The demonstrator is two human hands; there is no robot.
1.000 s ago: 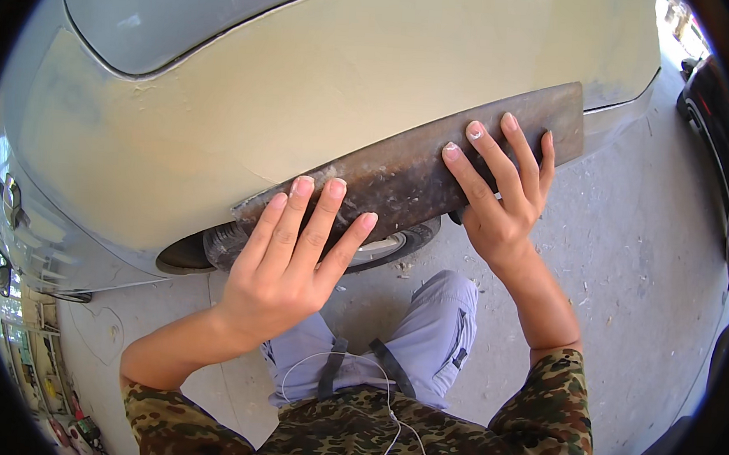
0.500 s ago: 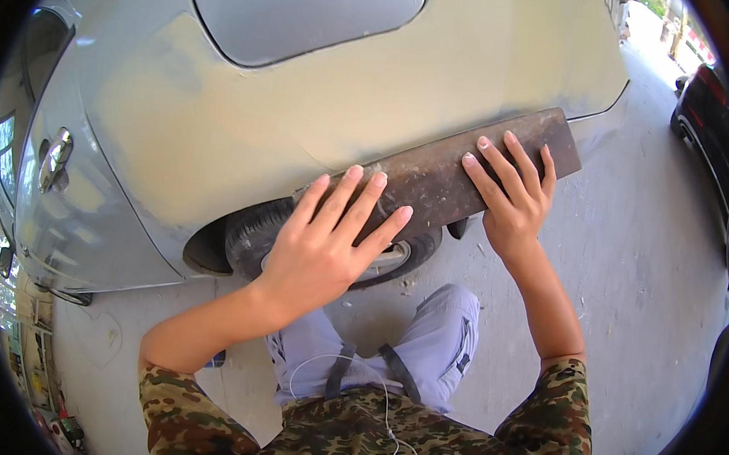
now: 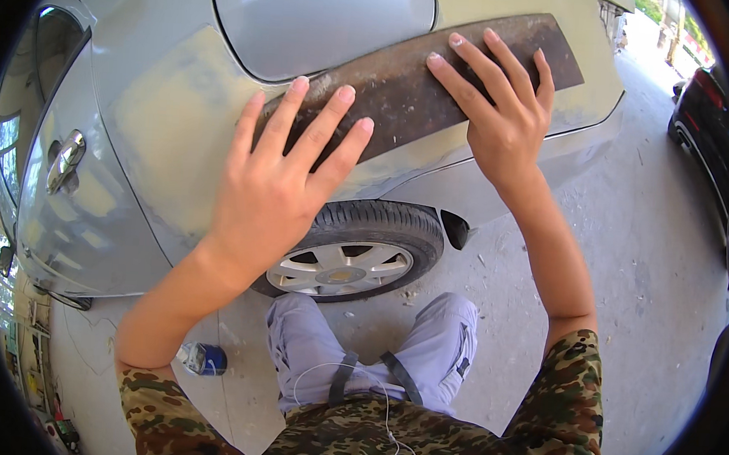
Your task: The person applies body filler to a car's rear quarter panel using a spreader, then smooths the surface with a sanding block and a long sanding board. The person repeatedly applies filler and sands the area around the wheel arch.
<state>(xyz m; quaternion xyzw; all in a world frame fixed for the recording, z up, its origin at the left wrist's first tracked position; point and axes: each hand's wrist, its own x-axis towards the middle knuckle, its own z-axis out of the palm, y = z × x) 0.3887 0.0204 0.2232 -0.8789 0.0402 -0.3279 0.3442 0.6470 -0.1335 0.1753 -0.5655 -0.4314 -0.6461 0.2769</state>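
Observation:
A long dark brown flat strip [image 3: 413, 94], scuffed with pale specks, lies against the car's rear side panel [image 3: 161, 106]. My left hand [image 3: 272, 177] rests on its left end with the fingers stretched out and spread. On the right part of the strip, my right hand [image 3: 510, 128] presses flat, fingers also apart. Neither hand wraps round it. The panel is silver-grey with dull yellowish patches that look like filler. A grey rounded flap [image 3: 326, 24] with a dark seam sits above the strip, whose upper edge passes just under it.
Below the panel is the rear wheel [image 3: 342, 267], close to my knees. At the left is a chrome door handle [image 3: 67, 162]. A blue and white can [image 3: 205, 359] stands on the dusty concrete floor by my left arm. Another dark vehicle [image 3: 707, 138] is at the right.
Both hands and the strip have moved up the panel, away from the wheel arch toward the flap. The wheel and the can now show more.

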